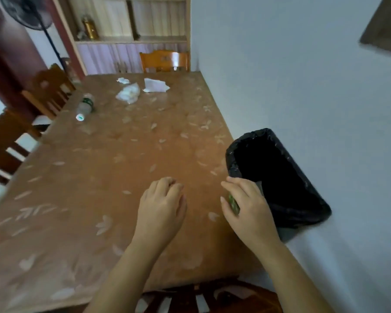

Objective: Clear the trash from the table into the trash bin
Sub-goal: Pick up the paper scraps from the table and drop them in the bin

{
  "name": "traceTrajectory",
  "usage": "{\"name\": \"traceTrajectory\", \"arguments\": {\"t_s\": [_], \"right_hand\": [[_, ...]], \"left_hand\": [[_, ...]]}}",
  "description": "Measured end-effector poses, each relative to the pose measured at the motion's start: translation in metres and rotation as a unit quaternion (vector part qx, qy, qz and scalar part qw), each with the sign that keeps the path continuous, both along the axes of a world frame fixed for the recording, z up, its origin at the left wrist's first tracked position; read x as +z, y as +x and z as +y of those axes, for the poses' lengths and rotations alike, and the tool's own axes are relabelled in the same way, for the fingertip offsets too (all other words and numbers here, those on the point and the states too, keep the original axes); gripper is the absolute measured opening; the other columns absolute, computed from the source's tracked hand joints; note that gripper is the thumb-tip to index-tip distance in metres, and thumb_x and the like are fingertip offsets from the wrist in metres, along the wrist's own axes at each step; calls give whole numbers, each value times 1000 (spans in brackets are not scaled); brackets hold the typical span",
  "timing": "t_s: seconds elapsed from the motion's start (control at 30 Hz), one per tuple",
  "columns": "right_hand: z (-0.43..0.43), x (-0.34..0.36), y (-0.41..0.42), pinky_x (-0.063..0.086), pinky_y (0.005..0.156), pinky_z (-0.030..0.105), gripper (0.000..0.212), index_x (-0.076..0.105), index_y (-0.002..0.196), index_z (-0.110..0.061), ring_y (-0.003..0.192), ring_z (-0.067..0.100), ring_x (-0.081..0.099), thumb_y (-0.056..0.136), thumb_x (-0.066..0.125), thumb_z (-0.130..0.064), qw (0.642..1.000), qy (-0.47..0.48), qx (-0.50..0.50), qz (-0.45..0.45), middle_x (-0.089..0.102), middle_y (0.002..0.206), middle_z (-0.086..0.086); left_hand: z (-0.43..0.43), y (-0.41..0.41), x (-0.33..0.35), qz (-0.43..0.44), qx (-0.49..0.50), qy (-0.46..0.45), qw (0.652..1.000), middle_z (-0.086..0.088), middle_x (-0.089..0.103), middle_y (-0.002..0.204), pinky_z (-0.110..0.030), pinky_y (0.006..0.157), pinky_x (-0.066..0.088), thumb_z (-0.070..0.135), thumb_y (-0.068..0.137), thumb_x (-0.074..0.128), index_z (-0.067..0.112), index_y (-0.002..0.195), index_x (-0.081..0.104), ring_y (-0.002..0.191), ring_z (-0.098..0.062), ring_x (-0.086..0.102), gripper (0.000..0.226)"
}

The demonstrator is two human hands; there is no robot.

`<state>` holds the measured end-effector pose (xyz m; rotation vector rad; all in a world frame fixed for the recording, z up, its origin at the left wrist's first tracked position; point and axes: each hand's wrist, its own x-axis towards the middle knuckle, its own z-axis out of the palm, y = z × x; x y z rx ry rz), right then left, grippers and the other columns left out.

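Observation:
My right hand (246,206) is closed around a small green item (233,203) at the table's right edge, right beside the rim of the trash bin (303,199), which is lined with a black bag and stands on the floor against the table. My left hand (163,204) hovers over the brown leaf-patterned table (99,177) with fingers curled and nothing visible in it. Far across the table lie a plastic bottle (85,107) on its side, a crumpled clear bag (128,93), a small white tissue (123,80) and a white paper (155,85).
Wooden chairs stand at the left side (48,91), at the far end (164,61) and right below me (201,297). A shelf unit (127,39) and a standing fan (29,12) are behind the table. A pale wall runs along the right.

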<state>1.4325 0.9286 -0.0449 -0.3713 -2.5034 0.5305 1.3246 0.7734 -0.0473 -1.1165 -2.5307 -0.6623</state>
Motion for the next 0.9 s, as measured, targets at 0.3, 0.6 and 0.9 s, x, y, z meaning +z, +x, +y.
{"name": "traceTrajectory", "arguments": {"t_s": [0.3,0.6,0.9], "right_hand": [[-119,-21,-84,41,89,33,29,60,111,-12,110,22,51,83,60,-19,979,17,193,-69,62,114,5],[-293,-34,-132,46,85,39,39,61,108,-15,108,21,52,82,39,-35,937,40,327,-113,63,111,4],[-527,-53,-159,40,89,32,37,64,100,-15,99,23,57,78,42,-34,887,36,443,-127,65,103,5]], "left_hand": [[-157,3,-30,-77,220,-6,972,-12,64,97,-40,68,52,26,82,41,5,95,66,84,-32,59,34],[-331,20,-48,-119,383,51,915,-11,66,93,-38,65,52,26,80,43,5,91,67,79,-31,63,34],[-540,45,-53,-114,505,97,850,-9,65,96,-34,73,49,28,82,43,5,93,66,84,-27,61,34]]}}
